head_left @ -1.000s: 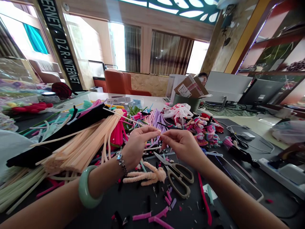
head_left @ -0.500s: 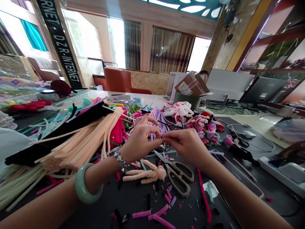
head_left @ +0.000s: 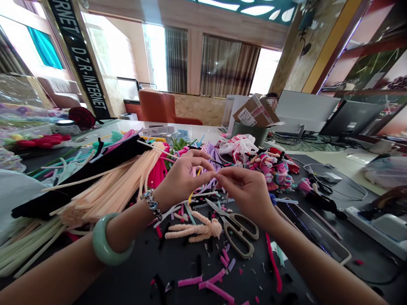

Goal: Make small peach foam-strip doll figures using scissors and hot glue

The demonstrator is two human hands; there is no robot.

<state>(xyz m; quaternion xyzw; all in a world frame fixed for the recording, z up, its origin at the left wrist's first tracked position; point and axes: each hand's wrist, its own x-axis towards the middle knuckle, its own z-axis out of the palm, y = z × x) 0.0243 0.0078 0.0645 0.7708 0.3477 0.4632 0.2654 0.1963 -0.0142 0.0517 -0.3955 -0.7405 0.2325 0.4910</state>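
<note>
Near the middle of the view, my left hand (head_left: 186, 176) and my right hand (head_left: 246, 188) meet at the fingertips. Both are pinched on something too small to make out. Just below them, grey-handled scissors (head_left: 237, 231) lie slightly open on the dark table (head_left: 133, 281). Left of the scissors rests a peach figure (head_left: 193, 229) of twisted fuzzy stems. Beside my left forearm is a thick bundle of peach stems (head_left: 108, 190), with a black bundle (head_left: 41, 199) behind it.
Pink and purple cut pieces (head_left: 216, 281) litter the near table. Colourful fuzzy figures (head_left: 276, 169), a white plastic bag (head_left: 238, 146) and a cardboard box (head_left: 256, 112) stand beyond. A power strip (head_left: 378, 233) is at right; a person sits behind the monitors (head_left: 305, 112).
My left wrist has shifted a little left and up, and its fingers are straighter. My right hand has turned slightly, its fingers more spread. The fingertips still meet.
</note>
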